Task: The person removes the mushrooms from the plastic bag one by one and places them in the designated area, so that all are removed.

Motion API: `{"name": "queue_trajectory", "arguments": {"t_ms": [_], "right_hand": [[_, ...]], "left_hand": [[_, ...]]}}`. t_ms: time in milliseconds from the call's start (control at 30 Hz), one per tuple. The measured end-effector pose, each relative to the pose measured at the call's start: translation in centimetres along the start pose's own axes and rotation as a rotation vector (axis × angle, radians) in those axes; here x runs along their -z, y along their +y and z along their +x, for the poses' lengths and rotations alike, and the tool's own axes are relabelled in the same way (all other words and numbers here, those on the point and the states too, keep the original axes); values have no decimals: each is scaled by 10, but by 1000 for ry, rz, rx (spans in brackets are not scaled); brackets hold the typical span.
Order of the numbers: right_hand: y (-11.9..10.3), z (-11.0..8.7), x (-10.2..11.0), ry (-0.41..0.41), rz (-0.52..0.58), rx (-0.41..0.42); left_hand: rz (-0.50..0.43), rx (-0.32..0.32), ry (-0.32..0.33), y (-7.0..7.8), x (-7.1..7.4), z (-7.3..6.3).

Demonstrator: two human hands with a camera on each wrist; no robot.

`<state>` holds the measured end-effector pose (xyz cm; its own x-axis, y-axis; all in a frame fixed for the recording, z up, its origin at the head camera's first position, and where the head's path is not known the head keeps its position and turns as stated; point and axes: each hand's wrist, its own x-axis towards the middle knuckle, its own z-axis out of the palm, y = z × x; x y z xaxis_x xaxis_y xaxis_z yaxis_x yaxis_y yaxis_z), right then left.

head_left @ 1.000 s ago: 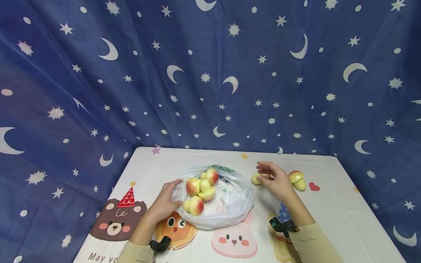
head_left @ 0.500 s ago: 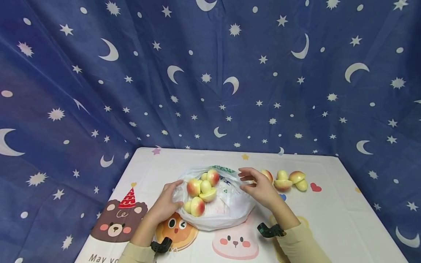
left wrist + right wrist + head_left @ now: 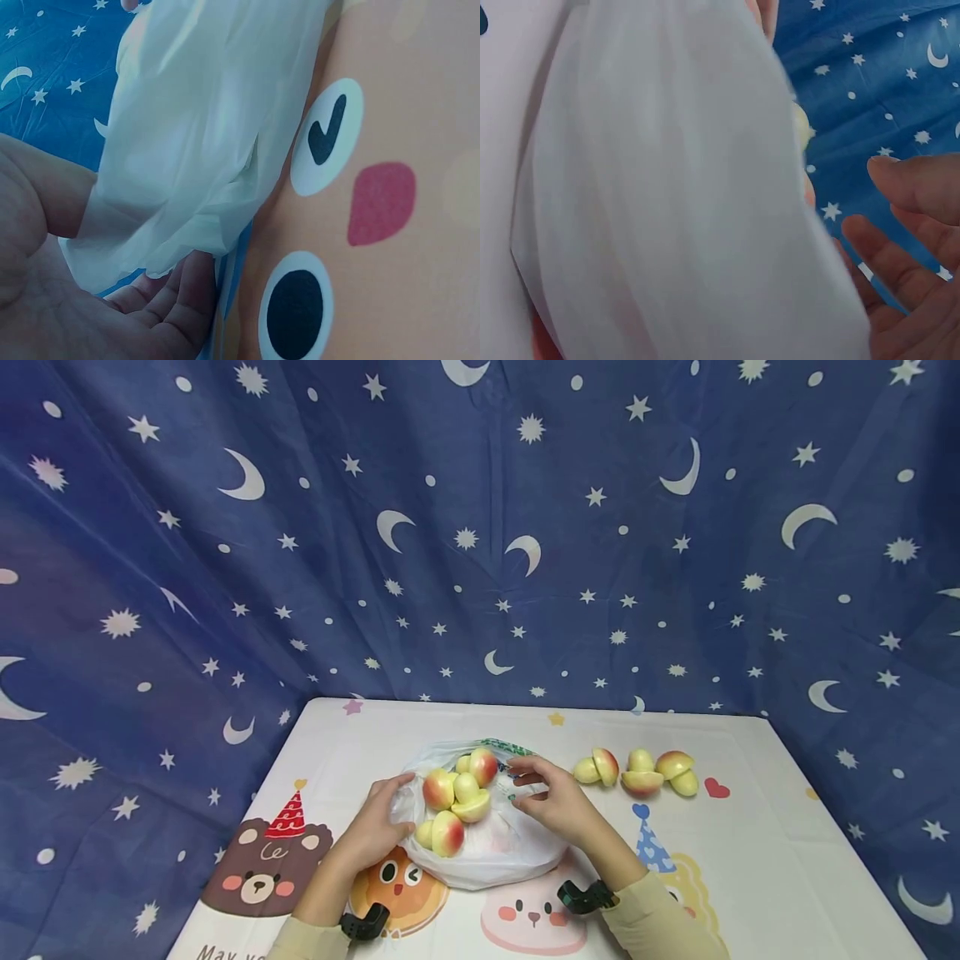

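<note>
A white plastic bag (image 3: 517, 852) stands with its rim rolled down and its mouth facing up. Inside its left half lie several toy mushrooms (image 3: 447, 833) with red-yellow caps and pale yellow stems. My left hand (image 3: 375, 825) holds the bag's left side, thumb nearer me and fingers farther back; in the left wrist view this hand (image 3: 82, 315) cups the bag's gathered plastic. My right hand (image 3: 555, 802) is over the bag's right rim with fingers loosely bent and nothing in them. The right wrist view shows that hand (image 3: 907, 270) beside the bag's wall, thumb apart from the fingers.
Three more toy mushrooms stand in a row right of the bag: one on its side (image 3: 596, 767), one cap-down (image 3: 642, 773), one leaning (image 3: 677, 773). The white tablecloth (image 3: 765, 852) has cartoon prints. A blue star-patterned curtain (image 3: 480, 568) hangs behind the table.
My right hand has moved left from beside the mushrooms on the right to above the bag's right rim, uncovering the mushrooms behind it. My left hand has stayed at the bag's left side.
</note>
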<state>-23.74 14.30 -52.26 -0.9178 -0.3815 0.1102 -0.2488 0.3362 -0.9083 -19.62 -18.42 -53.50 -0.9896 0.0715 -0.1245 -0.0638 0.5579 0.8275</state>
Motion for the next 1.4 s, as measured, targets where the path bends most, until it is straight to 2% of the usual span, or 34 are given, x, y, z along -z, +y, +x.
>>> {"name": "queue_trajectory", "arguments": {"t_ms": [233,600,900,1100,1400], "right_hand": [[6,5,-12,-23,42,17],[7,13,-28,-53,61,15],[6,21,-37,-35,37,20],[8,24,-43,-44,47,-15],[9,25,-53,-31,49,1]], "left_hand": [[0,-34,-2,-2,0,3],[-4,-34,4,-5,-2,1],[7,-32,1,-5,-2,2],[8,-20,-6,-3,-1,2],[7,-13,-11,-4,-1,2]]}}
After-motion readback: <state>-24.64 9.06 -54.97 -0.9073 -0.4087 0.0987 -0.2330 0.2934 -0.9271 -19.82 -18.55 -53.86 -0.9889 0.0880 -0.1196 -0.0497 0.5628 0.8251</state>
